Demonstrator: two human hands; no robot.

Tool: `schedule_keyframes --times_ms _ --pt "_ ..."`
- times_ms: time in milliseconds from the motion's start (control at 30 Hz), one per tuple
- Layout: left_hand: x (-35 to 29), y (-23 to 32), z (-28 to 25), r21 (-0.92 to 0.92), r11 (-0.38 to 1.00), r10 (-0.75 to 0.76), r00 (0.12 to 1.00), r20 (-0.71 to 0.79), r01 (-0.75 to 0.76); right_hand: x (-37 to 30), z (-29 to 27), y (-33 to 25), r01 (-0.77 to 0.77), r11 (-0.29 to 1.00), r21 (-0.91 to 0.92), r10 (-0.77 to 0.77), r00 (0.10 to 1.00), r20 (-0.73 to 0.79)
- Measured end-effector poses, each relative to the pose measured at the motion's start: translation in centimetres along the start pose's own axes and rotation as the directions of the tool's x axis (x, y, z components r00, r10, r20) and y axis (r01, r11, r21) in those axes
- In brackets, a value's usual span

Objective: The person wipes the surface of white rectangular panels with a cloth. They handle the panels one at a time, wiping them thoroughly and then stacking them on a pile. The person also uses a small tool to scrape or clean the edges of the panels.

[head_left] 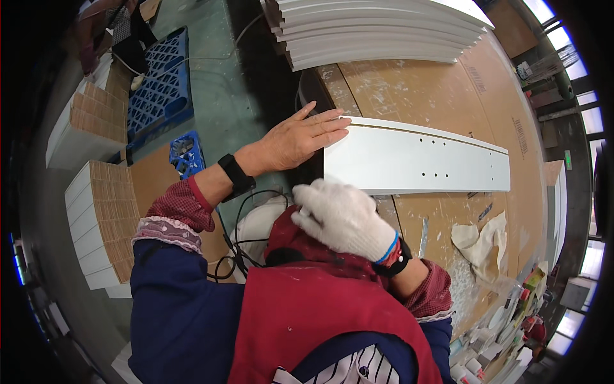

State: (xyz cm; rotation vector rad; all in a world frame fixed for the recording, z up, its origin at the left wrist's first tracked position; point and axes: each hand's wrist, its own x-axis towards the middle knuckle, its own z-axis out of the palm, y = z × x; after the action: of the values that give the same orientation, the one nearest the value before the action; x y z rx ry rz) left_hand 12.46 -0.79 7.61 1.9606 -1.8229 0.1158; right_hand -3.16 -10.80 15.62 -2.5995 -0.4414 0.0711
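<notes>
A long white panel (384, 157) with small dark holes lies on the cardboard-covered table in front of me. A thin brown line runs along its far edge. My bare left hand (295, 139) is open, its fingers stretched over the panel's far left corner and touching it. In a white knit glove, my right hand (345, 217) is at the near left corner of the panel. Its fingers are curled together, and whatever they may hold is hidden beneath the glove.
White panels (384, 29) are stacked at the far side of the table. A cream cloth (483, 246) and a flat metal strip (424, 237) lie to the right on the cardboard (435, 89). At left are panel stacks (96, 224), a blue pallet (160, 89) and another person (121, 32).
</notes>
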Motion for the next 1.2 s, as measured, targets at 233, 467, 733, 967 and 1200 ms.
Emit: schedule_keyframes --times_ms 233,467,733,967,1200 --pt "-0.3 0.7 -0.4 0.075 0.993 0.090 0.995 0.048 -0.094 -4.3 -0.8 0.4 -0.222 0.911 0.348 0.269 0.958 -0.094" --pt "2.2 2.1 0.3 0.182 0.957 0.223 0.974 0.030 -0.225 -10.7 1.5 2.5 -0.293 0.371 0.881 0.674 0.738 -0.039" --pt "2.9 1.8 -1.3 0.217 0.921 0.292 0.943 0.161 -0.323 -13.6 0.9 4.1 -0.271 0.361 0.892 0.732 0.675 -0.091" --pt "3.9 2.2 -2.2 0.150 0.921 0.315 0.913 0.261 -0.360 -15.5 1.3 6.1 0.078 0.168 0.983 0.751 0.635 -0.179" --pt "4.1 2.6 -2.0 0.085 0.928 0.315 0.886 0.341 -0.363 -23.2 -4.8 15.1 0.254 0.372 0.893 0.862 0.262 -0.434"
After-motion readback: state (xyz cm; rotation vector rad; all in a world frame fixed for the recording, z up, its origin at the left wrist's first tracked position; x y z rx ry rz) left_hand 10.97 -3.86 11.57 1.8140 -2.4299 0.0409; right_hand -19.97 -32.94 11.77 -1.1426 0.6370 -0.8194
